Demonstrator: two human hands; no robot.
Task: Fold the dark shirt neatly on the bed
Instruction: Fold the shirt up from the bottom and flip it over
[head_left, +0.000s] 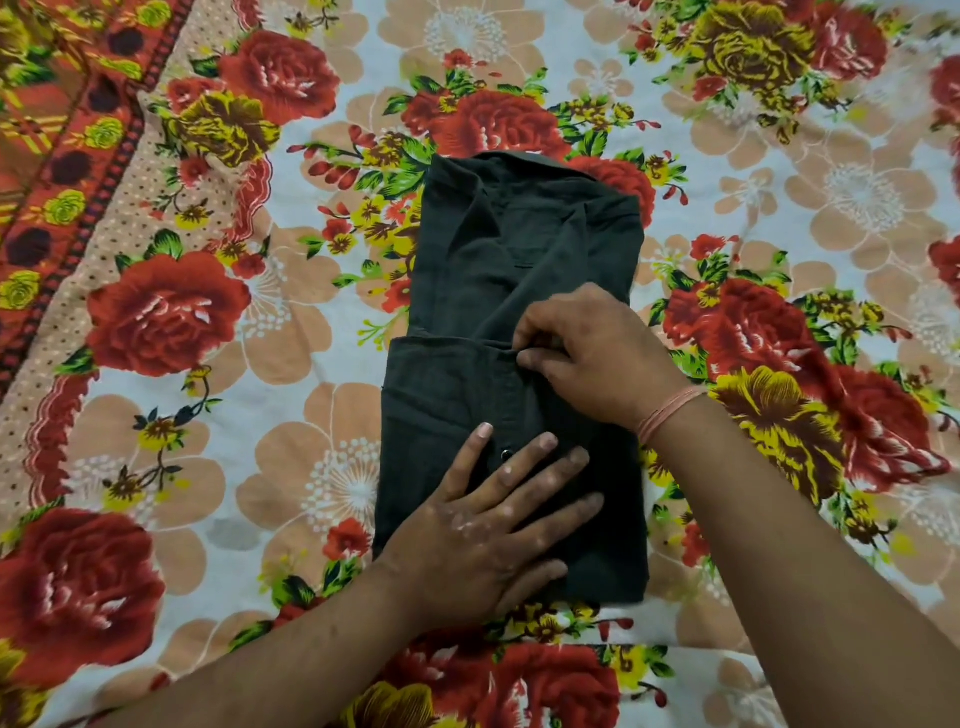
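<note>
Soft even light, blurred edges

The dark folded cloth shirt (519, 270) lies mid-way on the flower-printed fabric bedsheet (218, 364), collar toward 12 o'clock; the left hand (493, 525) rests flat on its 6 o'clock half; the right hand (587, 353) pinches its cross-fold, at 1 o'clock from the left hand.

The left hand (493, 519) lies flat on the near side, fingers spread and straight, pressing down. The right hand (592, 358) sits farther off, thumb and fingers curled, pinching the shirt (519, 234).
</note>
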